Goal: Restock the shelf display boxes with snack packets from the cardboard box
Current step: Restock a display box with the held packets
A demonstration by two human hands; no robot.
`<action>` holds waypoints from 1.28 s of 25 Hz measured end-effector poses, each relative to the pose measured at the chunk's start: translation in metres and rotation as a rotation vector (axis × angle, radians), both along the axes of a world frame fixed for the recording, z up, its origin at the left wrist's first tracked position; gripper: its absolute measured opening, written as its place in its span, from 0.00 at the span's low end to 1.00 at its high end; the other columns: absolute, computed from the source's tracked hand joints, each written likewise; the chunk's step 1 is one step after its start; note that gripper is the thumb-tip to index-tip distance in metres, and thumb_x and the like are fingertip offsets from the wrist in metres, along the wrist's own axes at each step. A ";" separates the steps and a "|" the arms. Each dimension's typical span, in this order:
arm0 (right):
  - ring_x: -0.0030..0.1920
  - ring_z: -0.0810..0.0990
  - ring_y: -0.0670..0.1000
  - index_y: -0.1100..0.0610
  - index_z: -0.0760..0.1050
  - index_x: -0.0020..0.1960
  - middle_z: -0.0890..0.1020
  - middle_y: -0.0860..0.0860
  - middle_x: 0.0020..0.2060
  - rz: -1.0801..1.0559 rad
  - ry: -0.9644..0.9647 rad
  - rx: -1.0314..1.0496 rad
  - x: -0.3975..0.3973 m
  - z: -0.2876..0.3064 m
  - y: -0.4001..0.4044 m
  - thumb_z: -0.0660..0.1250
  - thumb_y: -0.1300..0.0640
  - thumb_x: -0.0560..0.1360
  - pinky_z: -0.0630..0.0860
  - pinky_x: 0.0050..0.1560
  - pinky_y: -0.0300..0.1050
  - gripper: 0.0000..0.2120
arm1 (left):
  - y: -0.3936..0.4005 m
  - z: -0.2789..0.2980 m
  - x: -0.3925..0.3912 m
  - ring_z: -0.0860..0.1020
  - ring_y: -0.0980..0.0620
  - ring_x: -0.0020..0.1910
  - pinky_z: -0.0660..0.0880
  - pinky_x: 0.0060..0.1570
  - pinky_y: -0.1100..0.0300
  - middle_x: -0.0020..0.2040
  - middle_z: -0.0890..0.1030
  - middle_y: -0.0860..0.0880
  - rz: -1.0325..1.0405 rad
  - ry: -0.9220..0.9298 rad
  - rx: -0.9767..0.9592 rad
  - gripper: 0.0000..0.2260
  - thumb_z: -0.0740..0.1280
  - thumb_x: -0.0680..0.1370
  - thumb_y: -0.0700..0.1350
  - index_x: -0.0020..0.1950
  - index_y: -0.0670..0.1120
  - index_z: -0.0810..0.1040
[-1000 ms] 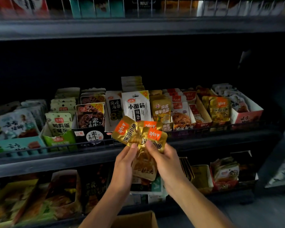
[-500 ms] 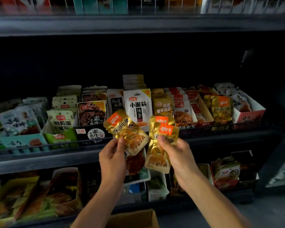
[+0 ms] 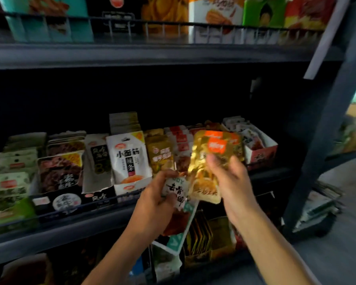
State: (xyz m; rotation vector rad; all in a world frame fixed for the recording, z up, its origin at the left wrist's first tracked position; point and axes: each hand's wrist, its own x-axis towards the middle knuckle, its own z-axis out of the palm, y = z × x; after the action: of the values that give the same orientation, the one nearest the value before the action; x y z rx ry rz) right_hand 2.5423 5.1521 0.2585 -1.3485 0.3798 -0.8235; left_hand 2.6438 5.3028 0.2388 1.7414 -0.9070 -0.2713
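The right hand [image 3: 230, 177] pinches gold packets [image 3: 210, 161] raised before the shelf [image 3: 70, 227], while at its 8 o'clock the left hand [image 3: 154, 204] grips a white packet [image 3: 176, 191], display boxes [image 3: 130, 187] standing at 10 o'clock.

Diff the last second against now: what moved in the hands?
All gold packets are now in the right hand, raised toward the shelf boxes. The left hand let its gold packet go and holds only a white packet. Shelf stock unchanged.
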 end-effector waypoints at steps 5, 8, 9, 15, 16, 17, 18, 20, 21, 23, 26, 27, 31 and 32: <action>0.50 0.83 0.57 0.55 0.76 0.60 0.83 0.54 0.51 -0.210 -0.155 0.379 -0.028 0.013 -0.117 0.64 0.64 0.78 0.77 0.43 0.51 0.12 | -0.058 0.005 0.013 0.72 0.47 0.32 0.70 0.35 0.52 0.33 0.76 0.47 0.004 0.126 0.089 0.15 0.62 0.79 0.35 0.55 0.54 0.77; 0.55 0.82 0.56 0.55 0.74 0.61 0.82 0.52 0.52 -0.261 -0.233 0.222 -0.011 0.012 -0.164 0.63 0.70 0.77 0.78 0.47 0.50 0.16 | -0.102 0.031 0.040 0.70 0.47 0.26 0.72 0.32 0.44 0.25 0.73 0.42 0.006 -0.065 0.155 0.14 0.60 0.78 0.46 0.36 0.44 0.79; 0.56 0.82 0.55 0.56 0.74 0.63 0.82 0.52 0.53 -0.264 -0.245 0.120 0.001 0.011 -0.175 0.64 0.69 0.77 0.78 0.49 0.51 0.17 | -0.119 0.044 0.052 0.70 0.45 0.25 0.74 0.33 0.40 0.24 0.72 0.41 -0.014 -0.125 0.147 0.18 0.59 0.76 0.50 0.30 0.43 0.75; 0.58 0.82 0.50 0.54 0.74 0.63 0.83 0.50 0.55 -0.072 -0.060 -0.171 0.043 -0.015 -0.202 0.65 0.67 0.78 0.79 0.56 0.47 0.16 | -0.233 0.109 0.102 0.80 0.46 0.52 0.74 0.52 0.59 0.47 0.83 0.50 -0.100 -0.428 0.338 0.09 0.64 0.80 0.44 0.50 0.47 0.85; 0.57 0.82 0.49 0.52 0.75 0.61 0.84 0.48 0.53 -0.047 0.034 -0.256 0.041 -0.022 -0.204 0.66 0.67 0.78 0.79 0.56 0.47 0.16 | -0.252 0.111 0.107 0.78 0.46 0.58 0.72 0.53 0.60 0.56 0.82 0.48 -0.119 -0.513 0.436 0.10 0.65 0.81 0.45 0.57 0.45 0.83; 0.57 0.82 0.47 0.49 0.76 0.59 0.84 0.47 0.52 -0.049 0.137 -0.367 0.038 -0.028 -0.206 0.68 0.65 0.77 0.79 0.56 0.47 0.15 | -0.268 0.110 0.111 0.77 0.45 0.60 0.72 0.54 0.60 0.60 0.81 0.45 -0.148 -0.579 0.536 0.12 0.64 0.82 0.47 0.61 0.44 0.82; 0.55 0.82 0.44 0.47 0.75 0.59 0.84 0.46 0.51 -0.073 0.227 -0.468 0.035 -0.030 -0.205 0.69 0.62 0.77 0.79 0.57 0.47 0.14 | -0.280 0.108 0.114 0.77 0.44 0.60 0.72 0.54 0.58 0.62 0.80 0.43 -0.173 -0.612 0.626 0.14 0.63 0.82 0.49 0.62 0.43 0.80; 0.52 0.80 0.36 0.47 0.73 0.60 0.82 0.42 0.50 -0.195 0.308 -0.574 0.029 -0.030 -0.201 0.70 0.59 0.77 0.79 0.55 0.44 0.15 | -0.297 0.101 0.123 0.77 0.43 0.60 0.74 0.54 0.56 0.62 0.79 0.42 -0.202 -0.606 0.741 0.16 0.62 0.83 0.50 0.63 0.41 0.79; 0.51 0.80 0.36 0.47 0.70 0.63 0.80 0.41 0.51 -0.249 0.299 -0.591 0.028 -0.030 -0.196 0.70 0.58 0.76 0.79 0.53 0.41 0.18 | -0.301 0.097 0.126 0.77 0.43 0.61 0.74 0.56 0.55 0.63 0.78 0.41 -0.205 -0.606 0.778 0.17 0.60 0.83 0.50 0.65 0.42 0.78; 0.52 0.79 0.41 0.46 0.65 0.65 0.78 0.42 0.52 -0.351 0.339 -0.682 0.026 -0.037 -0.186 0.69 0.55 0.76 0.77 0.51 0.41 0.21 | -0.306 0.088 0.130 0.74 0.42 0.65 0.73 0.63 0.52 0.69 0.75 0.41 -0.207 -0.632 0.849 0.17 0.58 0.84 0.46 0.70 0.42 0.74; 0.56 0.73 0.47 0.51 0.69 0.60 0.75 0.45 0.53 -0.492 0.526 -0.853 0.028 -0.052 -0.177 0.63 0.49 0.77 0.73 0.57 0.45 0.13 | -0.308 0.080 0.130 0.71 0.44 0.69 0.69 0.68 0.50 0.73 0.71 0.43 -0.185 -0.682 0.869 0.18 0.58 0.84 0.43 0.74 0.44 0.69; 0.55 0.74 0.47 0.51 0.69 0.59 0.75 0.45 0.52 -0.486 0.535 -0.826 0.030 -0.057 -0.177 0.61 0.48 0.78 0.73 0.56 0.45 0.11 | -0.308 0.078 0.130 0.72 0.44 0.68 0.69 0.67 0.51 0.72 0.72 0.43 -0.179 -0.711 0.863 0.17 0.57 0.84 0.44 0.73 0.44 0.70; 0.48 0.80 0.46 0.48 0.62 0.66 0.79 0.44 0.50 -0.458 0.465 -0.725 0.029 -0.065 -0.180 0.59 0.45 0.78 0.77 0.45 0.44 0.18 | -0.311 0.077 0.125 0.72 0.44 0.67 0.68 0.64 0.54 0.70 0.73 0.42 -0.147 -0.741 0.836 0.16 0.56 0.85 0.43 0.71 0.42 0.71; 0.46 0.81 0.45 0.47 0.60 0.66 0.79 0.44 0.50 -0.476 0.431 -0.711 0.028 -0.065 -0.179 0.59 0.45 0.78 0.79 0.42 0.45 0.19 | -0.311 0.076 0.124 0.71 0.44 0.68 0.68 0.64 0.55 0.71 0.71 0.42 -0.158 -0.742 0.826 0.17 0.57 0.84 0.43 0.73 0.43 0.70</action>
State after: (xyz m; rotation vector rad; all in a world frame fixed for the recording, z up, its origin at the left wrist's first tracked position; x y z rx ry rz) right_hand 2.5702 4.9736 0.1931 -2.1596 0.8164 -1.1158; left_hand 2.7679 4.9923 0.3146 2.6118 -1.6229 -0.0900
